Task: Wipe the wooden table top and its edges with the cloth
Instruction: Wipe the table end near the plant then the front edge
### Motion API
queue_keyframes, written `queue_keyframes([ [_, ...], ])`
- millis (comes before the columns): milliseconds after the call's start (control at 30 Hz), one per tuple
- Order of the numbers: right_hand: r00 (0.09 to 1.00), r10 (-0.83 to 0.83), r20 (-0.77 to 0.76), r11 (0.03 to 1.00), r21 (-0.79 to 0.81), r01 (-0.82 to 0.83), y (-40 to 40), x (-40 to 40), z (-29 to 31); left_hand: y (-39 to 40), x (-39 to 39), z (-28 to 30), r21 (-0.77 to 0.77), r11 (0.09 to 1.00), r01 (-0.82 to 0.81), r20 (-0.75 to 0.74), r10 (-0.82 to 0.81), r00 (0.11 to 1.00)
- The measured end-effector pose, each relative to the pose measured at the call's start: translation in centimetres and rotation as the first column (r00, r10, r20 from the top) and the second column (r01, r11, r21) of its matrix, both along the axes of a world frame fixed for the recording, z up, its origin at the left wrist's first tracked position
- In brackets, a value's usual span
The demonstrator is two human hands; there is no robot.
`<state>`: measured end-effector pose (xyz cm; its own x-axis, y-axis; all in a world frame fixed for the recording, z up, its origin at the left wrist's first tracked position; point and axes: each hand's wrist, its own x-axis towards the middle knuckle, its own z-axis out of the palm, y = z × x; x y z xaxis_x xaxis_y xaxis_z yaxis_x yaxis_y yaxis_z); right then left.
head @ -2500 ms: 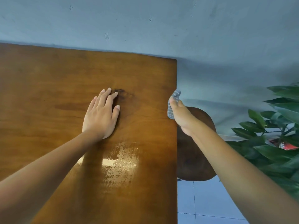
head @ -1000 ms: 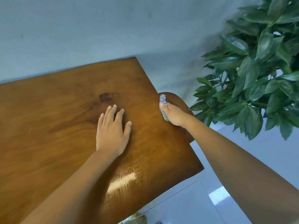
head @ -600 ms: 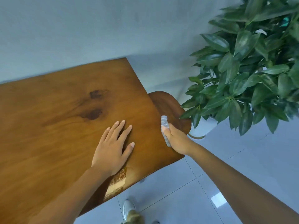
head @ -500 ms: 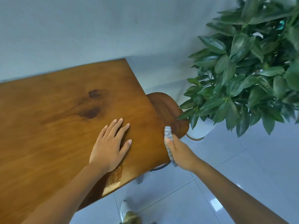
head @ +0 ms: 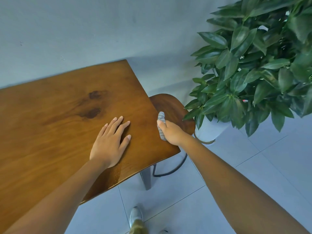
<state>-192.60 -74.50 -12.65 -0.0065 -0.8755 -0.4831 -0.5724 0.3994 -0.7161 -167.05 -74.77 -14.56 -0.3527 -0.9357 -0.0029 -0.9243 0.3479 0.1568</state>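
While left hand (head: 110,144) lies flat on table (head: 50,125), right hand (head: 172,132) grips cloth (head: 161,123)

no readable text, labels, brands or numbers anywhere, small red tag among the plant leaves (head: 245,100) illegible

I see a leafy plant (head: 256,65) in a white pot (head: 209,130), a wooden stool (head: 170,107) beside it, prob. a shoe (head: 136,215) on the tiled floor (head: 253,166).

Left hand (head: 110,142): flat, palm down, fingers straight and slightly spread, forearm extended from lower left. Right hand (head: 171,131): fingers curled, thumb forward, gripping a folded grey striped cloth (head: 161,125); bare forearm extended from lower right.
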Motion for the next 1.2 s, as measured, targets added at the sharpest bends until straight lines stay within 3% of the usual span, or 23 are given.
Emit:
queue_keyframes([
  [200,0.998,-0.052,-0.024,0.997,-0.05,0.051,2.0,-0.1,-0.3,-0.2,0.1,-0.2,-0.018,1.0,0.005,-0.007,-0.005,1.0],
  [433,0.941,-0.327,0.083,0.938,-0.091,0.334,9.2,0.5,-1.9,-0.1,0.1,-0.2,-0.025,0.999,0.02,-0.019,-0.021,1.0],
  [533,0.831,-0.516,0.208,0.834,-0.099,0.543,10.8,2.4,-3.0,0.0,0.2,-0.1,-0.027,0.999,0.033,-0.029,-0.034,0.999],
  [633,0.622,-0.698,0.354,0.656,-0.032,0.754,10.6,6.0,-3.3,-0.1,0.2,0.1,-0.02,0.999,0.045,-0.038,-0.045,0.998],
  [733,0.45,-0.778,0.438,0.506,0.014,0.862,10.2,10.9,-2.4,-0.2,0.4,0.0,-0.017,0.998,0.057,-0.057,-0.058,0.997],
  [800,0.403,-0.768,0.497,0.493,0.058,0.868,10.7,14.5,-1.9,-0.3,0.5,0.0,-0.013,0.997,0.07,-0.076,-0.071,0.995],
  [967,0.426,-0.793,0.435,0.504,0.077,0.86,13.1,23.8,-4.4,-0.5,0.9,0.3,0.022,0.993,0.112,-0.153,-0.107,0.982],
  [1067,0.404,-0.775,0.486,0.497,0.073,0.865,14.0,26.4,-6.0,-1.0,1.5,0.5,0.061,0.987,0.149,-0.226,-0.131,0.965],
  [1200,0.49,-0.76,0.428,0.57,0.075,0.819,13.9,24.9,-1.8,-1.7,2.7,1.3,0.157,0.962,0.223,-0.359,-0.155,0.92],
])
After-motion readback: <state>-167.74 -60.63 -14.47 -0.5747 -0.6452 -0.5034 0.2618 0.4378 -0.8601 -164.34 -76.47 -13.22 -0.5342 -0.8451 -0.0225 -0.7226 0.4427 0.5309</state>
